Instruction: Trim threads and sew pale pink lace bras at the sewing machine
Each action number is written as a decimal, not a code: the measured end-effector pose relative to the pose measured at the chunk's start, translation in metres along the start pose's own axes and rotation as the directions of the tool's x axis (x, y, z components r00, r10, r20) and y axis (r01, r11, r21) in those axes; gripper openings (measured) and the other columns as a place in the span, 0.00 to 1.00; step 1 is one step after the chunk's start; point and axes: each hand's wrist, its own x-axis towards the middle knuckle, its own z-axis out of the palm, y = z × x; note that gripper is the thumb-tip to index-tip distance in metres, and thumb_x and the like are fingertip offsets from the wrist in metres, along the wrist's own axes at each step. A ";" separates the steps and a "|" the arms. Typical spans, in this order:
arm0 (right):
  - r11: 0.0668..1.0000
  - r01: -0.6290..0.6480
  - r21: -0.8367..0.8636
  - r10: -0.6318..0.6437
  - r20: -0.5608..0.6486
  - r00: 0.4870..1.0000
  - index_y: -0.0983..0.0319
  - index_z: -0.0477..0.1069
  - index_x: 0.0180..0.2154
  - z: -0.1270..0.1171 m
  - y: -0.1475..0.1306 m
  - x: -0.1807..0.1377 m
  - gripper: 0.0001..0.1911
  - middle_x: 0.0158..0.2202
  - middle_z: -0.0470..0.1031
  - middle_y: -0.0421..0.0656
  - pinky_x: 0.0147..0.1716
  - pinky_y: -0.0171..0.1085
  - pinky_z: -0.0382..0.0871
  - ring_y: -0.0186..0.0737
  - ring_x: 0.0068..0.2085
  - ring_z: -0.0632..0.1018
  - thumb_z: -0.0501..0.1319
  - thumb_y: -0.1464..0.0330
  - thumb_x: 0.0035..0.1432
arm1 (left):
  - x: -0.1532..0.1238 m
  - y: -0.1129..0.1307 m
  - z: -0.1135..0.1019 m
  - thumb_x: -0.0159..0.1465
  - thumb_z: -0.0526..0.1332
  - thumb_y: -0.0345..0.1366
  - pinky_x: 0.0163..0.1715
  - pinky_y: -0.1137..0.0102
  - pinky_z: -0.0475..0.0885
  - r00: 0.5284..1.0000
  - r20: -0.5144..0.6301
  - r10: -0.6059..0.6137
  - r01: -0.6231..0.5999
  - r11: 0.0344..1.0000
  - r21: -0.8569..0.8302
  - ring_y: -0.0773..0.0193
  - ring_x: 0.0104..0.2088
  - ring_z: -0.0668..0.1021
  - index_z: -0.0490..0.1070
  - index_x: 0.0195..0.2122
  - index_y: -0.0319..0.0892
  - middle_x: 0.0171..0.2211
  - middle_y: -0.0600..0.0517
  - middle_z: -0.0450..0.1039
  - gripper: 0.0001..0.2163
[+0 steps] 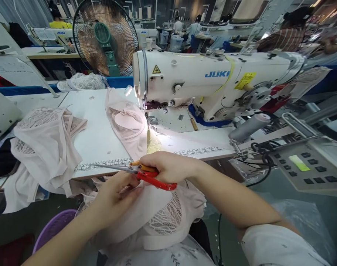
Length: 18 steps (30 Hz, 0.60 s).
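Observation:
My right hand (171, 166) is closed around a pair of red-handled scissors (160, 181) above the table's front edge. The blades point left, and an orange-yellow piece shows beside the pivot under my fingers. My left hand (113, 201) pinches pale pink fabric just below the blades. That fabric belongs to a bra with lace panels (165, 218) spread over my lap; the exact spot between my fingertips is hidden. Another pale pink bra (129, 127) lies on the table with its edge at the needle area of the white sewing machine (185, 77).
A heap of pale pink bras (46, 144) hangs over the table's left edge. Below is a purple basket (53, 225). At right are a grey roller (250, 127) and a control panel (307, 166). A large fan (104, 37) stands behind; other people sit farther back.

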 end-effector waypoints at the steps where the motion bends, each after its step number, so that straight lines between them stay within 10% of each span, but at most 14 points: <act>1: 1.000 -0.002 0.006 0.002 0.006 1.000 0.59 0.51 0.24 -0.002 0.000 0.001 0.14 0.23 0.58 0.33 0.23 0.30 0.54 0.29 0.24 0.60 0.59 0.71 0.51 | 0.001 -0.001 -0.001 0.63 0.54 0.38 0.28 0.71 0.65 0.999 0.012 -0.046 0.047 0.995 -0.084 0.64 0.28 0.70 0.65 0.28 0.42 0.27 0.52 0.67 0.09; 8: 0.997 0.011 0.080 -0.013 0.019 1.000 0.61 0.57 0.26 -0.011 0.008 0.006 0.09 0.23 0.63 0.33 0.23 0.30 0.56 0.30 0.25 0.65 0.59 0.72 0.51 | -0.001 -0.015 -0.011 0.60 0.61 0.43 0.28 0.74 0.61 0.945 0.161 -0.285 0.327 0.805 -0.494 0.67 0.30 0.65 0.64 0.25 0.40 0.28 0.54 0.64 0.13; 18: 0.988 0.038 0.151 -0.046 0.048 0.998 0.62 0.61 0.27 -0.015 0.004 0.009 0.07 0.23 0.67 0.34 0.27 0.31 0.60 0.30 0.27 0.68 0.60 0.74 0.50 | -0.001 -0.021 -0.009 0.56 0.65 0.44 0.24 0.76 0.61 0.911 0.164 -0.377 0.401 0.728 -0.556 0.69 0.26 0.66 0.66 0.24 0.40 0.27 0.54 0.68 0.14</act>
